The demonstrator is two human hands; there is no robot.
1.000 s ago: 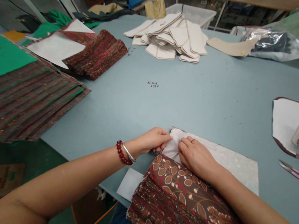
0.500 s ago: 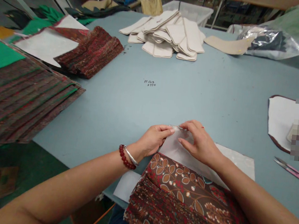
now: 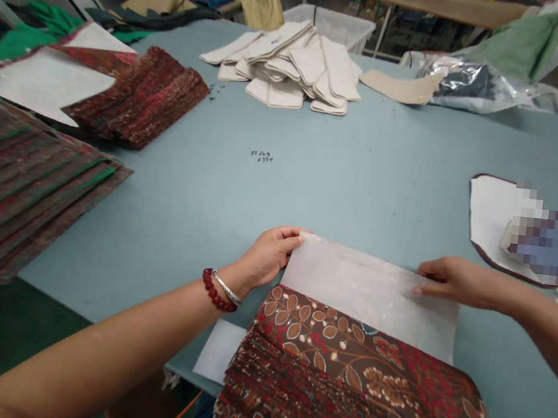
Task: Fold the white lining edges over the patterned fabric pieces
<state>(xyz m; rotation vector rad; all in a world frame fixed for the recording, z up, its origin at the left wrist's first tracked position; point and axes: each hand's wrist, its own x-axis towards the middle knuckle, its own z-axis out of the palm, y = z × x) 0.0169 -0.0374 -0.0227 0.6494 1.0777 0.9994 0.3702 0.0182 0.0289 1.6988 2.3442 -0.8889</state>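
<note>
A stack of brown and red floral fabric (image 3: 344,349) lies at the table's near edge, with a whitish sheet (image 3: 351,276) extending from its far side. My left hand (image 3: 271,255) pinches the far left corner of that sheet between thumb and fingers. Over the sheet's right part is my right hand (image 3: 444,279), thumb and fingers apart at its upper edge; nothing shows between them. A smaller white piece (image 3: 219,352) sticks out from under the stack on the left.
Off-white padded pieces (image 3: 294,67) are heaped at the far side of the blue table (image 3: 325,147). Folded fabric (image 3: 141,98) and layered panels (image 3: 36,190) lie left. A dark-edged white piece (image 3: 493,211) lies right, beside a pixelated patch. A plastic bag (image 3: 481,84) sits far right.
My right hand has moved right, away from my left hand, and the whitish sheet now lies flatter. The camera view has shifted right, so the scissors are no longer visible.
</note>
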